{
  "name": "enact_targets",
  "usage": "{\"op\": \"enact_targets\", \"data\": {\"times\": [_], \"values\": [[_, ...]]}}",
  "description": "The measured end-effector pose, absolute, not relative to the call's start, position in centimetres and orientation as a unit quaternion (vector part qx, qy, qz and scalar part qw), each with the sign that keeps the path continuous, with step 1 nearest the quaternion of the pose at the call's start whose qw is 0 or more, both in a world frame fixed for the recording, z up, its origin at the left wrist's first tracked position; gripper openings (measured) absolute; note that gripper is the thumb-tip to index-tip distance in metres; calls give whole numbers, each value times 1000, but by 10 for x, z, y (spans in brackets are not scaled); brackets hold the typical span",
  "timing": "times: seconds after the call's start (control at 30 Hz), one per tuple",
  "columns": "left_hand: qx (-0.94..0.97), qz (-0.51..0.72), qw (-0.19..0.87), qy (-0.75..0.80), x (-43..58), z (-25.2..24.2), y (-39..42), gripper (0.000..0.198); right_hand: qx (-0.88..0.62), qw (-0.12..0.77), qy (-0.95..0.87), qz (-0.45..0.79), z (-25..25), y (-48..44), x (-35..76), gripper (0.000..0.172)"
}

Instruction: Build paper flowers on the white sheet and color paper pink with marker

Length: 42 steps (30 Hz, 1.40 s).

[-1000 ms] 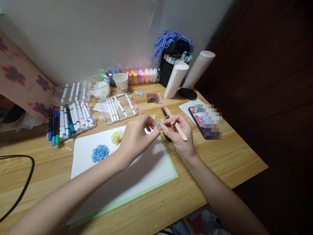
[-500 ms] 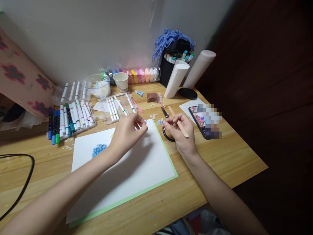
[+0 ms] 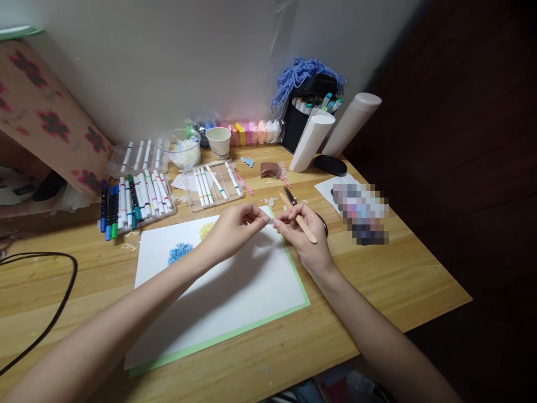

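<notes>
Over the upper right of a white sheet with a green border [image 3: 247, 291], my left hand [image 3: 229, 232] is closed in a pinch, with a tiny pale-blue scrap [image 3: 271, 221] at its fingertips. My right hand [image 3: 312, 246] meets it there, thumb and finger close to the same scrap. A flat wooden craft stick [image 3: 306, 226] is tucked in my right hand, slanting across the fingers. Black scissors [image 3: 290, 196] lie behind that hand, partly covered by it. On the sheet are a textured blue patch [image 3: 180, 253] and a yellow one [image 3: 206, 230], the latter partly behind my left hand.
White markers [image 3: 145, 193] fill a clear tray at left; another marker case [image 3: 215, 184] lies behind the sheet. A paper cup [image 3: 218, 143], clear bowl [image 3: 184, 151], clay packs [image 3: 251, 133], black pen holder [image 3: 293, 126] and white bottle [image 3: 354, 123] line the wall. A cable [image 3: 69, 291] curves at left.
My hands have come together, the left moving right to meet the right hand's fingertips. The craft stick stays in my right hand. The camera view has shifted slightly.
</notes>
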<state>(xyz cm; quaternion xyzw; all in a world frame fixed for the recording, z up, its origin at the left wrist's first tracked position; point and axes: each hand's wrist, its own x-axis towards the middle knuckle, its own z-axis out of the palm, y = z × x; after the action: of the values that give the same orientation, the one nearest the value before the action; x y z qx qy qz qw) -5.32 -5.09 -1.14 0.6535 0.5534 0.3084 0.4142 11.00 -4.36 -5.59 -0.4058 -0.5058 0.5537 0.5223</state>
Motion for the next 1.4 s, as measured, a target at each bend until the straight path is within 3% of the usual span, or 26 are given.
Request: {"op": "enact_targets", "data": {"times": [0.3, 0.47, 0.73, 1.1, 1.4], "values": [[680, 309, 288, 599, -100, -7, -80, 17, -376, 482, -530, 588, -60, -63, 92, 21], [653, 291, 238, 658, -142, -23, -109, 20, -338, 420, -541, 645, -67, -71, 85, 27], [651, 271, 241, 667, -145, -51, -126, 13, -326, 356, -606, 632, -88, -68, 72, 11], [635, 288, 225, 681, -145, -54, -125, 8, -313, 310, -635, 635, -90, -66, 64, 11], [620, 315, 221, 684, -145, -57, -125, 8, -311, 322, -618, 646, -92, -64, 62, 12]]}}
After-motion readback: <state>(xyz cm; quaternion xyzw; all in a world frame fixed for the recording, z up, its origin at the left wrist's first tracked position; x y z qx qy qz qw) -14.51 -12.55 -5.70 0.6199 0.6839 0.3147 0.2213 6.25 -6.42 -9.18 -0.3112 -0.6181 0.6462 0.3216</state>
